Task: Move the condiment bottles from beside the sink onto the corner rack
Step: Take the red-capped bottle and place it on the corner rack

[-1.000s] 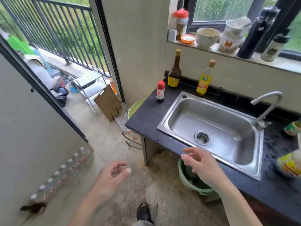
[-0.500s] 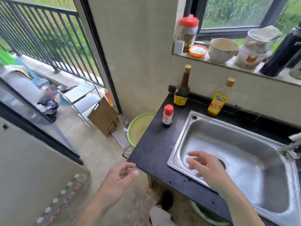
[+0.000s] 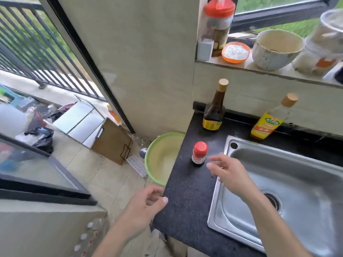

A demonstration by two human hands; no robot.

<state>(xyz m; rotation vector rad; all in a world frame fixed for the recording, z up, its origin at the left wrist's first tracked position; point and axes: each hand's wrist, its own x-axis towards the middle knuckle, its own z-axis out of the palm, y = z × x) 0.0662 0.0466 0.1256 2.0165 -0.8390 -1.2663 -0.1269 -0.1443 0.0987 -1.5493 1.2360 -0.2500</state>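
Observation:
Three condiment bottles stand on the black counter (image 3: pixel 187 197) left of and behind the steel sink (image 3: pixel 289 184). A small dark bottle with a red cap (image 3: pixel 199 154) is nearest. A tall dark bottle with a tan cap (image 3: pixel 214 108) stands in the back corner. A clear bottle with a yellow label (image 3: pixel 269 120) stands behind the sink. My right hand (image 3: pixel 228 173) is open, fingers spread, just right of the small red-capped bottle, not touching it. My left hand (image 3: pixel 143 206) hovers open at the counter's left edge. I see no corner rack.
A green basin (image 3: pixel 163 156) sits on the floor left of the counter. The window ledge above holds a red-lidded jar (image 3: pixel 219 23), an orange dish (image 3: pixel 235 52), a white bowl (image 3: pixel 276 49) and more containers. A brown board (image 3: pixel 111 141) leans by the balcony door.
The view has closed in on the counter's left end. My right hand has moved from over the sink toward the small red-capped bottle. My left hand has risen to the counter edge.

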